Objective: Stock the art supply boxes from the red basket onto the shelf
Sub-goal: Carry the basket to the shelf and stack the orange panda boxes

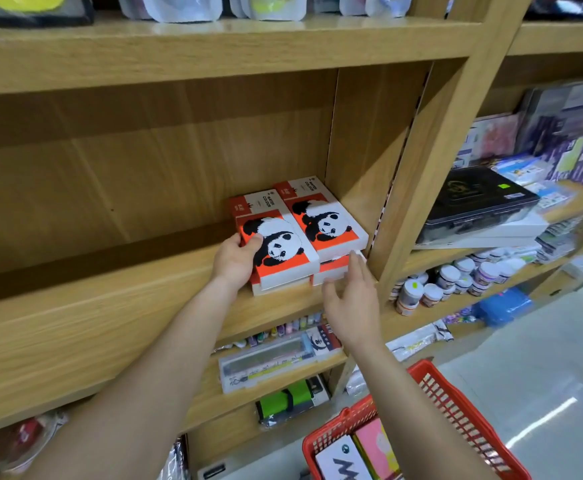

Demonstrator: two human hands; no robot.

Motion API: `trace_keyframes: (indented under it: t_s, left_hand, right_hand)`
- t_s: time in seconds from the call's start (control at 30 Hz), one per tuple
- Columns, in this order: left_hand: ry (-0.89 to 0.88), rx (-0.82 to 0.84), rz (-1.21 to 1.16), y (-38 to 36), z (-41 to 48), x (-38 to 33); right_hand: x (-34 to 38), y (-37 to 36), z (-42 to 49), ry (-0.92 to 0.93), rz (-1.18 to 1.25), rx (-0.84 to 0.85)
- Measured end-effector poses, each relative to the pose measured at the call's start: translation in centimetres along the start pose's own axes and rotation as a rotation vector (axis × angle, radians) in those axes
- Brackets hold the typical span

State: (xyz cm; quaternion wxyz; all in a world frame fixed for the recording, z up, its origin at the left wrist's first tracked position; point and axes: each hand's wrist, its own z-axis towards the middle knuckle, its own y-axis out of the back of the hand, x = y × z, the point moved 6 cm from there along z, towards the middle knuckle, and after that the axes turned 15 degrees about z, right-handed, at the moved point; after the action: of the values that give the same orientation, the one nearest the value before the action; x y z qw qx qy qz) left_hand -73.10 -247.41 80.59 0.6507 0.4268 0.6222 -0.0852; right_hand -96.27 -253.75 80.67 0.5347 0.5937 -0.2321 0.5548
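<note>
Panda paint boxes part stocked on the shelf, with more left in the basket.

Nearest, the red basket (456, 403) holds at least a white box (338, 459) and a pink box (375, 445), so the job looks well short of finished. Above it, the right hand (350, 303) is open, its straight fingers touching the front corner of the right stack. The left hand (236, 259) grips the left top box (276, 240), thumb on its lid and fingers round its side edge, probably squaring it up. Beside it, touching, lies the right top box (324, 216). Each sits flat on another box, so four appear placed at the right end of the wooden shelf (110, 306). The boxes are flat white and orange cartons printed with a panda and "Water Colour".
</note>
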Motion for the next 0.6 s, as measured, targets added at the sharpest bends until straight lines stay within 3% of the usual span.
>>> trace_keyframes:
  t_s: [0.23, 0.4, 0.6]
  left_hand:
    - [-0.047, 0.049, -0.019, -0.4, -1.9, 1.0]
    - [-0.073, 0.065, -0.035, -1.1, -2.6, 1.2]
    - [-0.088, 0.039, -0.039, -0.6, -2.7, 1.7]
  right_hand:
    - [-0.4, -0.8, 0.3, -0.027, 0.245, 0.077]
    - [0.6, -1.5, -1.4, 0.117, 0.066, 0.076]
    - [0.3, -2.5, -1.6, -0.072, 0.159, 0.091]
